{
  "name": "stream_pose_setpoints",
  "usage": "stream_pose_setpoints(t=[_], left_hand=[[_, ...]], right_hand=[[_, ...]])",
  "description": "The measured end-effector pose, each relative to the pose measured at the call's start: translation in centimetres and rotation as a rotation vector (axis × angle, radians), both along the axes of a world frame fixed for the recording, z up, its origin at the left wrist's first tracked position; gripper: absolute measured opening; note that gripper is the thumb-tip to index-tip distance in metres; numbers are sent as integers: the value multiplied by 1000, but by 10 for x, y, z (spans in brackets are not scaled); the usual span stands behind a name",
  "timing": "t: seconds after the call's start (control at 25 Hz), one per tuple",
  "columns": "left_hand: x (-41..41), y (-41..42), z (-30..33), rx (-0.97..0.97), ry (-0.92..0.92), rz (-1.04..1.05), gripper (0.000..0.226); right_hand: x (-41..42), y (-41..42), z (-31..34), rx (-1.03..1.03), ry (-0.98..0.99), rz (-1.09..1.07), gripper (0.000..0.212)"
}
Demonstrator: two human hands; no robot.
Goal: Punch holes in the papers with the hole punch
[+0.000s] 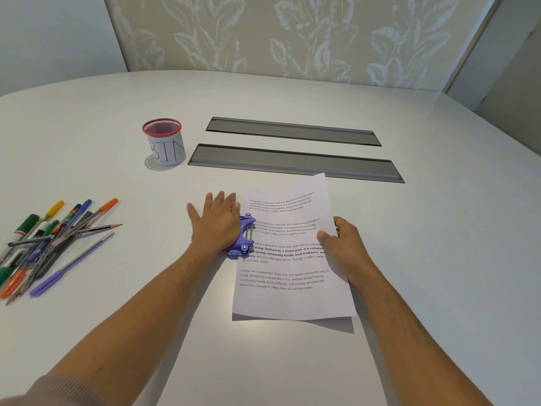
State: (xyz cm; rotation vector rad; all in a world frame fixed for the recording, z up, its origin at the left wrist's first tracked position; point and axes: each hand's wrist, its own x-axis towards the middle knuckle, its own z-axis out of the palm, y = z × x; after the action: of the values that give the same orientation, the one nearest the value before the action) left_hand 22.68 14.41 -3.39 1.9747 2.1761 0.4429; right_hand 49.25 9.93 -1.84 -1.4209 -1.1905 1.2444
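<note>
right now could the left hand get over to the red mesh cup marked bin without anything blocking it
Probably yes. The left hand lies flat on the purple hole punch, and only bare white table separates it from the red mesh cup. It would have to let go of the punch first.

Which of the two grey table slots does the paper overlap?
The nearer grey slot: the paper's far corner lies over its front edge. The farther slot sits beyond it, untouched by the sheet.
</note>
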Motion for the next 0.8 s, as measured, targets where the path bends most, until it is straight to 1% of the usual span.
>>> stream_pose_setpoints(t=[0.32,0.64,0.8], left_hand=[[3,3,6,-62,-50,32,48],[1,-1,-1,-9,-7,16,47],[2,3,7,-81,-13,12,47]], right_hand=[[0,0,-1,15,-10,-4,25],[2,2,-3,23,-31,-14,25],[4,1,0,16,27,-1,25]])
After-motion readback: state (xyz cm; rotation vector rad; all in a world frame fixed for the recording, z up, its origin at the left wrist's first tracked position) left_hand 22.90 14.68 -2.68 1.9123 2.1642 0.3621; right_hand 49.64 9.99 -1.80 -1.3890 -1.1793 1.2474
